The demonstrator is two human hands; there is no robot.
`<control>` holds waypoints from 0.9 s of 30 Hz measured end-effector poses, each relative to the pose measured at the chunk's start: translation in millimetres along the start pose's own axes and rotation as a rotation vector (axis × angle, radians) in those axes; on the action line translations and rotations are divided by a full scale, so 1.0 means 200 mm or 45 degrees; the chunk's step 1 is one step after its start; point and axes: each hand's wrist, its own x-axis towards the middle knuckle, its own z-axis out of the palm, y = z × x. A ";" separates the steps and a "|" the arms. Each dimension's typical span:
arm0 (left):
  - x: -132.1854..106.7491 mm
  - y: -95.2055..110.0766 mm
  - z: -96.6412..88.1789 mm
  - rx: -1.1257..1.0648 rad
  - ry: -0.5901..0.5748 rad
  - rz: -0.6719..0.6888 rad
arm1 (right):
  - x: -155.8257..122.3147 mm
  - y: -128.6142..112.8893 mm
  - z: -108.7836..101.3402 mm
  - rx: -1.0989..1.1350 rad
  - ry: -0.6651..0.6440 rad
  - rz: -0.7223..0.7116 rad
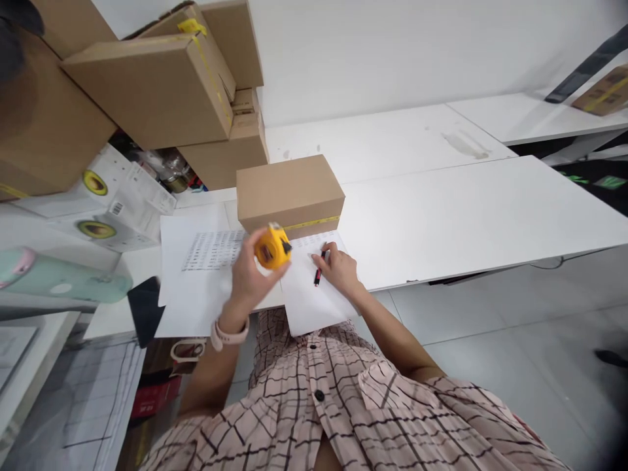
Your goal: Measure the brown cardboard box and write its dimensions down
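Raised over the papers, my left hand [249,271] is closed around a yellow tape measure [272,247]. My right hand [340,267] rests on a white sheet [309,297] at the table's front edge, its fingers on a dark pen [318,269] with a reddish part, point toward me. A second sheet with a printed table [216,252] lies to the left, partly behind my left hand. Just beyond both hands sits a closed brown cardboard box [290,190], a yellow strip along its near side. It stands over the far edge of the right sheet.
Large cardboard boxes [152,88] are stacked at the back left. White boxes with avocado pictures [122,203], a mint-green bottle [63,275] and a black flat object [146,311] are at the left. The white table [441,216] extends right, toward another taped box [606,91].
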 end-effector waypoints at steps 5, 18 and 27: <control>0.52 -0.09 -0.06 0.218 0.227 0.217 | 0.02 -0.04 0.01 -0.288 -0.100 -0.060; 0.71 -0.34 0.14 0.217 0.204 0.277 | 0.00 0.17 -0.11 -0.010 -0.134 -0.485; 0.05 -0.19 0.57 0.095 -0.243 0.284 | -0.01 0.36 -0.07 0.252 0.498 -0.474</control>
